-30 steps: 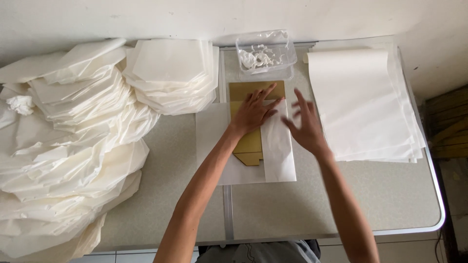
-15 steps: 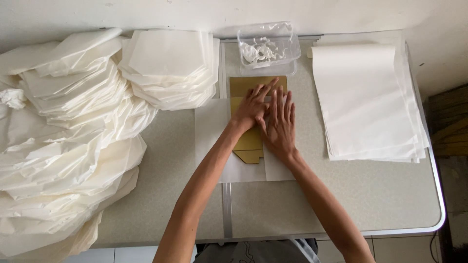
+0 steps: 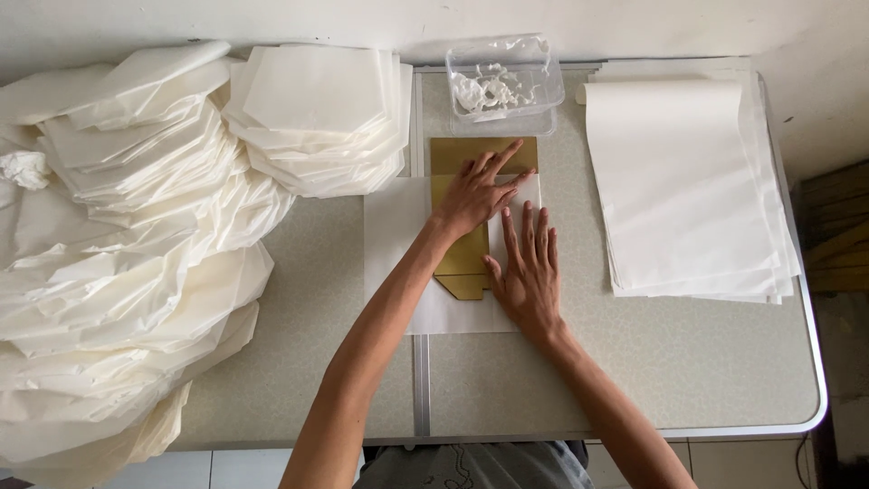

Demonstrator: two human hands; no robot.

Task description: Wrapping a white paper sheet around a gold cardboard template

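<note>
In the head view, the left hand [image 3: 475, 195] lies flat with fingers spread on a gold card template [image 3: 471, 263], which rests on a white paper sheet [image 3: 398, 263] in the middle of the bench [image 3: 688, 362]. The right hand [image 3: 528, 272] is also flat, fingers close together, pressing a folded flap of the sheet down just beside the template's right edge. Neither hand pinches anything.

The fold looks likely to go crooked if the template slides under the left palm, since only pressure holds it. The thin sheet could crease or tear if the right hand drags rather than presses. The clear plastic tub [image 3: 504, 77] of white paste or scraps sits just beyond the template; a forward push could nudge it. The stack of flat sheets [image 3: 679, 181] lies near the right elbow's path, and folded pieces [image 3: 317, 118] crowd the left.
</note>
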